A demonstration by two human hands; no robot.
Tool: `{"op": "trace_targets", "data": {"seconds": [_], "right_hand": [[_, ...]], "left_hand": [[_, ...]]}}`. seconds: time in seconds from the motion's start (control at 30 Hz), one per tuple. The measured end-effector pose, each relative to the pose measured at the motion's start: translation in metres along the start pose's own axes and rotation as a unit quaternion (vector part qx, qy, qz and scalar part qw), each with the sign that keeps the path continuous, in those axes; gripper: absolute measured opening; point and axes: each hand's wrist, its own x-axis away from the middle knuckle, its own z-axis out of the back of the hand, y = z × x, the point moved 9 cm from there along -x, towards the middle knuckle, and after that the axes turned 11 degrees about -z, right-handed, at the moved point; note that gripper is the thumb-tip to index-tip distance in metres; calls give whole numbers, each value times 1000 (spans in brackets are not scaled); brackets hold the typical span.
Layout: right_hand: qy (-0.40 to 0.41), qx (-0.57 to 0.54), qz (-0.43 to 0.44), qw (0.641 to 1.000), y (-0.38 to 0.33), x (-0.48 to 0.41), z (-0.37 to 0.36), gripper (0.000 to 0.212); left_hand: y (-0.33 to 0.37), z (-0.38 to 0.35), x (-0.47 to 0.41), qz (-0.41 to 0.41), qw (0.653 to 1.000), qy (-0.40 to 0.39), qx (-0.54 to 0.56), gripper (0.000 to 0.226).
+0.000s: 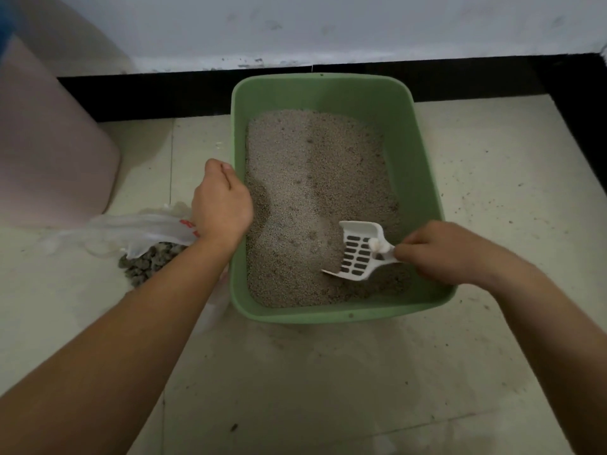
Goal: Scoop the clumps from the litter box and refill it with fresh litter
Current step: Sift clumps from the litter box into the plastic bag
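Head view: green litter box (423, 192) centre frame; left hand (221, 205) curled over its left rim, steadying. Right hand (440, 251) pinches handle of white slotted scoop (358, 251), blade tilted in litter (312, 175). Best: dig low, lift slowly, sift gently, tip into plastic bag (147, 224) at left.

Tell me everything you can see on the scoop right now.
The scoop is white plastic, with a slotted floor in rows of dark rectangular openings, raised side walls and a short handle. It is tilted, its front edge in the litter at the near right of the green litter box. The right hand pinches the handle.
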Motion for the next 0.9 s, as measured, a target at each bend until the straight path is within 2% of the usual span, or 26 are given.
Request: {"op": "trace_targets", "data": {"seconds": [0.13,0.37,0.5,0.6,0.67,0.77,0.9], "right_hand": [[40,-45,61,996,-24,-8,-7,48],[50,-104,118,986,-43,-30,-16,52],[30,-187,136,972,-37,-30,-16,48],[55,-113,178,976,-61,-25,-26,64],[58,-98,188,975,-71,-28,-33,67],[37,-132,184,973,-68,-37,-41,59],[0,-207,182,961,-60,-41,-52,37]], "left_hand": [[1,1,1,1,1000,0,1,23],[-3,0,1,10,1000,2,17,24],[-6,-1,0,15,999,4,30,25],[-5,-1,1,18,999,2,37,25],[-6,-1,1,18,999,4,46,25],[-7,0,0,13,998,5,55,24],[-7,-1,-1,12,998,4,60,24]]}}
